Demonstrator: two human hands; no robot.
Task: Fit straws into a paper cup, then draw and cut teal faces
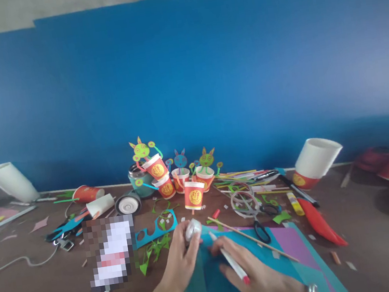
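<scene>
In the head view, my left hand is closed around a small, shiny, whitish rounded thing, whose kind I cannot make out. My right hand grips a white marker with a red end, its other end pointing toward my left hand. Both hands are above teal and purple paper sheets. A thin wooden stick lies across the sheets beside my right hand. Just beyond stand several red paper cups, some with paper animal heads such as the green one.
Scissors, a glue stick and a red pointed object lie to the right. Leftward are a blurred-out phone with its cable, a blue cut-out strip and green scraps. White cup stacks stand by the blue partition.
</scene>
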